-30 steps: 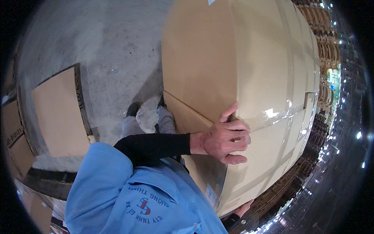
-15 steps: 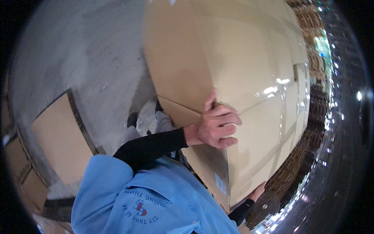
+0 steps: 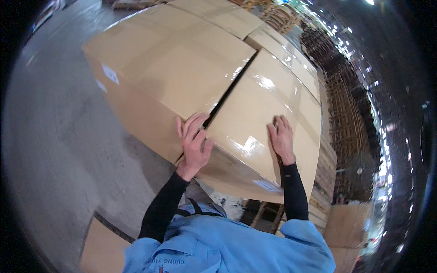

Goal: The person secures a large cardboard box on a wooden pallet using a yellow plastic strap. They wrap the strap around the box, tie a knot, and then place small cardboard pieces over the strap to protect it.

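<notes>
Two large brown cardboard boxes stand side by side in front of me, with a narrow dark gap between them. Against the near corners at that gap rests my left hand (image 3: 195,145), its fingers spread and touching the boxes. The left box (image 3: 159,59) has a white label on its near side. On top of the right box (image 3: 248,113) my right hand (image 3: 282,139) lies with fingers extended, holding nothing. Shiny clear tape runs over this box, and a white label sits low on its near side.
More cardboard boxes (image 3: 296,61) adjoin at the far side. Stacked wooden pieces (image 3: 348,118) stand along the right, with wooden planks (image 3: 322,175) beside the right box. A flat cardboard sheet (image 3: 102,248) lies on the grey concrete floor (image 3: 59,159) at lower left.
My view has swung so both boxes and the gap show. My right hand, earlier low at a box's far edge, is now on top. My left hand is now at the gap.
</notes>
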The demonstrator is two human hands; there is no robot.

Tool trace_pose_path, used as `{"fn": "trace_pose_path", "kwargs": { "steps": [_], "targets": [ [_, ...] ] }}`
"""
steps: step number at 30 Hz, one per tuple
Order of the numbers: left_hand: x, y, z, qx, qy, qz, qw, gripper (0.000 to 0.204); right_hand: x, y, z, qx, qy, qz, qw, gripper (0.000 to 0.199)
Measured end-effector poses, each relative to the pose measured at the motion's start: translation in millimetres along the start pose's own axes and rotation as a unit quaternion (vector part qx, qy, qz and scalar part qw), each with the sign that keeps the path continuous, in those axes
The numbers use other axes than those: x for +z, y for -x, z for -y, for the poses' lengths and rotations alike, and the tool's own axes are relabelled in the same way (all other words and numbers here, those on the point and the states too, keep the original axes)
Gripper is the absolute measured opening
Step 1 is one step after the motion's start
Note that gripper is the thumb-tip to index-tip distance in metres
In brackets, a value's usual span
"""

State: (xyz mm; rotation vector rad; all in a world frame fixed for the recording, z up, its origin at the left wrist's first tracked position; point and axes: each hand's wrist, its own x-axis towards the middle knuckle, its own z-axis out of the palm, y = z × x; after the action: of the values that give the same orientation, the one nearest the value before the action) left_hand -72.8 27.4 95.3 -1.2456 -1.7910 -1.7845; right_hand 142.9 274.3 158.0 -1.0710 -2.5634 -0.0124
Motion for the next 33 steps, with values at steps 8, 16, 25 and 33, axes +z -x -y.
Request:
{"fn": "trace_pose_path", "kwargs": {
  "steps": [8,16,25,33],
  "targets": [
    [-25,79,-26,-0.024,0.052,0.048,0.997,0.037,-2,-2,23,-0.022,0.017,-0.022,0.999,0.055],
    [-36,110,-38,-0.057,0.083,0.156,0.983,0.041,-3,2,34,-0.011,0.027,-0.058,0.998,0.049],
    [-14,158,-20,-0.230,0.170,0.292,0.913,0.040,-11,1,35,-0.001,0.000,-0.011,1.000,0.050],
    [-71,207,50,-0.215,-0.019,0.555,0.804,0.049,-15,-61,52,-0.096,-0.127,0.100,0.982,0.056]
  ]
}}
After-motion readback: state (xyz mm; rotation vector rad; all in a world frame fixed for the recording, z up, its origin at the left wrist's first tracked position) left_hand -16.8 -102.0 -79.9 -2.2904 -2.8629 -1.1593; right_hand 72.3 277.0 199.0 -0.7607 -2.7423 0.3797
